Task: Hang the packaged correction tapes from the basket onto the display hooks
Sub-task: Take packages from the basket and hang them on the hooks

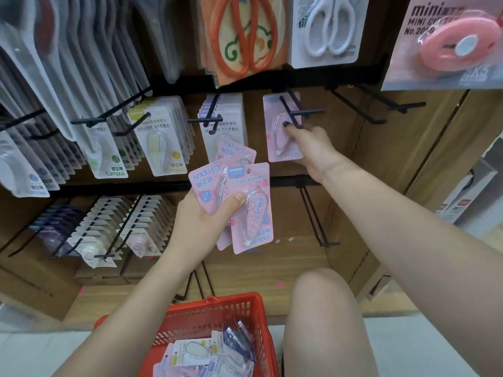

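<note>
While the red basket (217, 314) waits below with more packs, we're mid-hang: our right hand (313, 148) presses a pink correction tape (277, 142) onto the hook (288, 112) just past its fingertips, grip hidden; our left hand (206, 221) clamps the spare pink packs (245, 191). Next, we feed another.

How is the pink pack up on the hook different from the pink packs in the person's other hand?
The pink pack on the hook hangs alone and upright, with the right hand touching its front. The pink packs in the left hand are several, fanned out and gripped by that left hand; at least two are upside down, none on a hook. Both share pink cards with a clear blister.
</note>
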